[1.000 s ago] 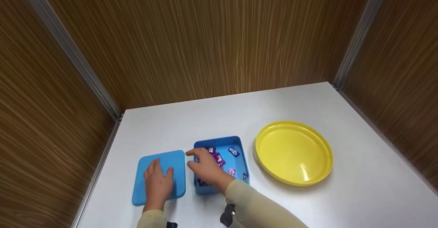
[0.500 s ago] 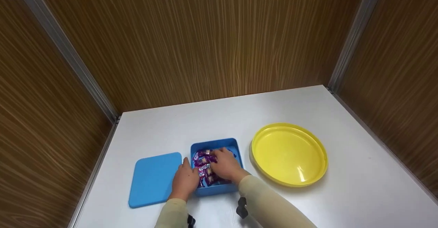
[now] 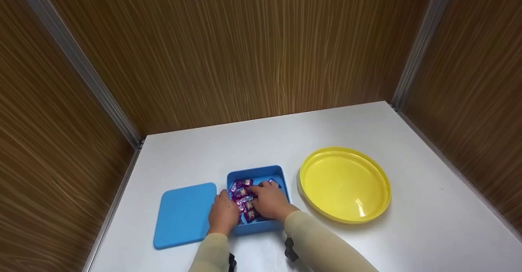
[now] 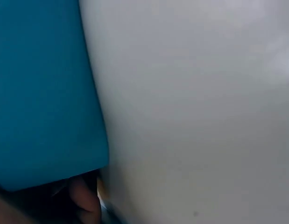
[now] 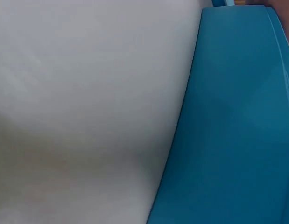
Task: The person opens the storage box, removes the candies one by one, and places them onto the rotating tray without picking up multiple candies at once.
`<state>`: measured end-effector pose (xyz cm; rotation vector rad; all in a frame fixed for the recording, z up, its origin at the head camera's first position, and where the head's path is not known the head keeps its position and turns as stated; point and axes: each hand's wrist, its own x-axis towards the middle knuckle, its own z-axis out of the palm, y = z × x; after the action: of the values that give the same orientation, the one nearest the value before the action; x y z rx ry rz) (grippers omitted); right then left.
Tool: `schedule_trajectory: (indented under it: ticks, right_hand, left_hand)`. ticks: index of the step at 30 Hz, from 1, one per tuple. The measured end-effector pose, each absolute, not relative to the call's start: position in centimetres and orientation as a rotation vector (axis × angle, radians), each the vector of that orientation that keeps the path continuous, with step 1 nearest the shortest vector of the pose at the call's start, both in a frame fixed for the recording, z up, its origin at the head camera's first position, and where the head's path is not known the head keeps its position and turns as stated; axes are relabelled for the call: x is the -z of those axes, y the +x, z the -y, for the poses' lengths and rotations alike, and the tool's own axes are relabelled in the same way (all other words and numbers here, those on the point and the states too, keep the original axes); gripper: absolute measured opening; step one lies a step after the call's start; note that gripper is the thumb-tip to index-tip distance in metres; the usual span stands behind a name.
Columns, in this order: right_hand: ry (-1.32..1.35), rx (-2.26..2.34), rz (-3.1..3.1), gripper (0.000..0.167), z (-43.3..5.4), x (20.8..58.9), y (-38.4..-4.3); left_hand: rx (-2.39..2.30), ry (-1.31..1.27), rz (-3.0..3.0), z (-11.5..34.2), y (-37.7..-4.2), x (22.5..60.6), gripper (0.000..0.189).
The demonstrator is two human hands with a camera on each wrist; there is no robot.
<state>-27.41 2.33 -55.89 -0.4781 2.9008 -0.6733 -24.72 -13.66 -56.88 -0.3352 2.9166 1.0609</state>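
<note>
A blue square box (image 3: 261, 226) holds several purple-wrapped candies (image 3: 246, 200). My left hand (image 3: 224, 214) grips the left wall of the box, its thumb hidden in the head view. In the left wrist view, curled fingers (image 4: 86, 200) show at the bottom beside a smooth blue surface. My right hand (image 3: 270, 200) reaches inside the box, index finger and thumb apart over the candies, with its other fingers partly hidden. One more candy (image 3: 274, 182) lies behind that hand. The right wrist view shows the box's outer wall (image 5: 233, 116) with a bit of hand at the top corner.
A flat blue lid (image 3: 185, 215) lies left of the box. To the right stands a round yellow plate (image 3: 345, 186) with a raised rim. All rest on a white table (image 3: 244, 141), with wood-grain panels (image 3: 261, 51) at its back and sides.
My left hand has moved right from the lid to the box's left wall. My right hand has shifted right and lower, into the candies, which now lie bunched toward the left side.
</note>
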Motion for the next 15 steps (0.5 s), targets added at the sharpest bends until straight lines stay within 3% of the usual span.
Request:
schedule_trajectory:
  ticks: [6,15]
  right_hand:
    - [-0.623,0.444,-2.953,0.043,-2.76,55.54,-27.78]
    - [-0.664,0.234,-2.969,0.026,-2.81,55.5,-27.87]
  left_hand:
    - [-1.076,-0.337,-2.942,13.41,-24.69,56.5,0.047]
    - [-1.1,-0.371,-2.914,13.53,-24.36,56.89,0.048]
